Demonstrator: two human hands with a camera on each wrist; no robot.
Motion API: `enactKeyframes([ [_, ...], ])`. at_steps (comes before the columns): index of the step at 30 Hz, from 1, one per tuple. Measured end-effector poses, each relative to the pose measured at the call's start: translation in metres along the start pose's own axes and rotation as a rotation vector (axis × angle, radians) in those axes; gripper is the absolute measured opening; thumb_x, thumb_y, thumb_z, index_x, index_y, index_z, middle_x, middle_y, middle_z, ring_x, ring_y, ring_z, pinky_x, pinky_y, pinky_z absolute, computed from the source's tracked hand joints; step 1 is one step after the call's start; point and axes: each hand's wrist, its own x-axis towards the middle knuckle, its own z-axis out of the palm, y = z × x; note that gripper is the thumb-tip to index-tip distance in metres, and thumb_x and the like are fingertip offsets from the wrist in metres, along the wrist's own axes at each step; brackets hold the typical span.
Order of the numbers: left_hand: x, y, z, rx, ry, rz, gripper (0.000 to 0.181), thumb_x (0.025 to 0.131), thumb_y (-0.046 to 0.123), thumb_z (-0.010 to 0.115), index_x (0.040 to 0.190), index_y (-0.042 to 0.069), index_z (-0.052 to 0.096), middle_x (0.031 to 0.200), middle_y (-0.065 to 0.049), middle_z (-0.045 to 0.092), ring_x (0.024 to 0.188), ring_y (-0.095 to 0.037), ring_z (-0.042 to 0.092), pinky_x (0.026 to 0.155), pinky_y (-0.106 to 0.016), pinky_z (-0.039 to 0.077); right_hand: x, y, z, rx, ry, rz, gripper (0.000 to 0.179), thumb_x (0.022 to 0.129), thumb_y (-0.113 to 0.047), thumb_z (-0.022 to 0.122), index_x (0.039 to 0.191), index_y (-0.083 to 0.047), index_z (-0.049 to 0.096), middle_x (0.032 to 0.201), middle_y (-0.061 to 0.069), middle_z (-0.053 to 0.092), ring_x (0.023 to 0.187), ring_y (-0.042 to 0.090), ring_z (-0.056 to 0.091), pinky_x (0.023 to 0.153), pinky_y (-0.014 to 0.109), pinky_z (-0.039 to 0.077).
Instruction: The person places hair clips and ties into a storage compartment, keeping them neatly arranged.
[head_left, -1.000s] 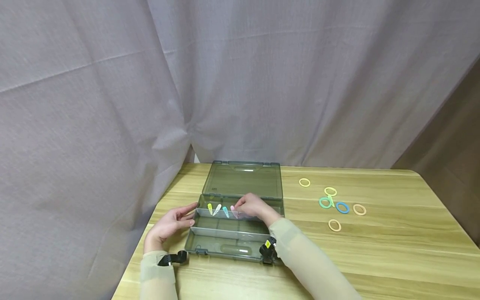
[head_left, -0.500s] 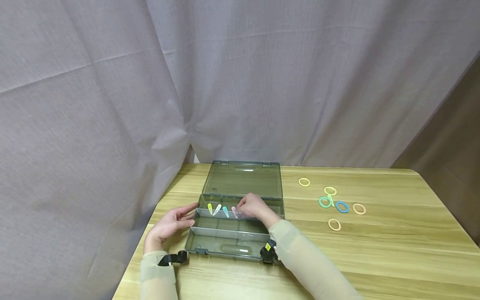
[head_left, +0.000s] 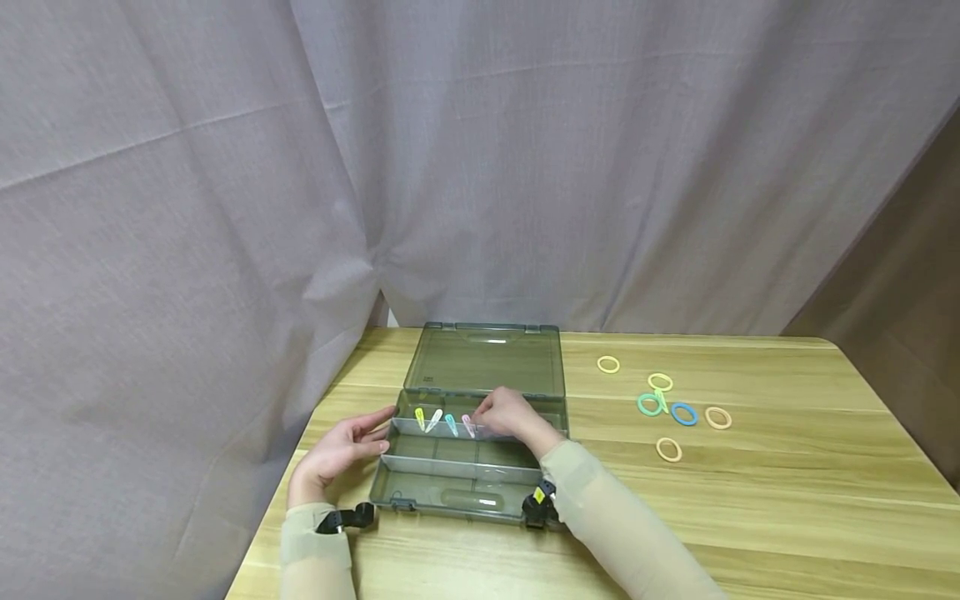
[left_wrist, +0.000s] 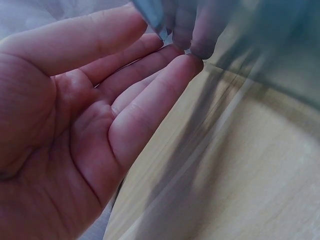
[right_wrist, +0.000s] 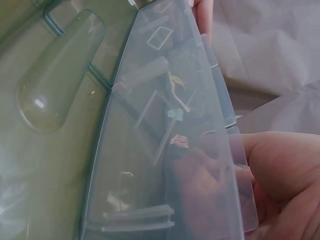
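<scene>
Head: 3 clips (head_left: 451,425) set on rear divider (head_left: 406,422) of box (head_left: 437,508), pink clip (head_left: 467,426) 4th, 1 green clip (head_left: 662,402) left by rings (head_left: 718,418); left wrist: left hand (left_wrist: 90,135) at box side, fingers loosely straight; right wrist: right hand (right_wrist: 285,182) apparently pinching pink clip, blurred.

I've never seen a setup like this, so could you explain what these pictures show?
No machine here: a person works bare-handed. The wide picture comes from a head camera; the close ones from wrist cameras. On the wooden table lie an open divided box and, to its right, six rings and a pale green clip. The left grip, meaning the hand, touches the box's side. The right grip seems to pinch a pink clip at the rear divider, beside yellow, white and blue clips.
</scene>
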Motion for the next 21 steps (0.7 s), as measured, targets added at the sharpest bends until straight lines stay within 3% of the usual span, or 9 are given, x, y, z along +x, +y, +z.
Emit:
enactKeyframes([
  [7, 0.001, -0.002, 0.000, 0.000, 0.000, 0.001, 0.071, 0.102, 0.001, 0.068, 0.162, -0.010, 0.032, 0.171, -0.024, 0.026, 0.151, -0.049, 0.035, 0.113, -0.022, 0.043, -0.009, 0.005, -0.010, -0.011, 0.053, -0.072, 0.014, 0.096, -0.022, 0.075, 0.097, -0.013, 0.086, 0.099, -0.001, 0.080, 0.091, 0.015, 0.068, 0.081, 0.035, 0.059],
  [14, 0.001, -0.002, 0.000, 0.008, 0.000, -0.005, 0.071, 0.102, 0.001, 0.068, 0.162, -0.009, 0.031, 0.171, -0.024, 0.026, 0.151, -0.049, 0.035, 0.114, -0.024, 0.043, -0.022, 0.022, -0.024, 0.022, 0.131, -0.130, 0.014, 0.100, -0.021, 0.074, 0.102, -0.013, 0.085, 0.092, -0.005, 0.078, 0.080, 0.008, 0.067, 0.078, 0.034, 0.059],
  [21, 0.000, -0.001, 0.000, -0.004, 0.003, -0.009, 0.071, 0.101, 0.001, 0.068, 0.162, -0.009, 0.032, 0.170, -0.024, 0.026, 0.151, -0.049, 0.034, 0.114, -0.024, 0.043, -0.041, 0.041, -0.048, 0.157, 0.153, -0.164, 0.021, 0.102, -0.015, 0.072, 0.113, 0.001, 0.080, 0.092, 0.007, 0.079, 0.079, 0.013, 0.070, 0.073, 0.032, 0.059],
])
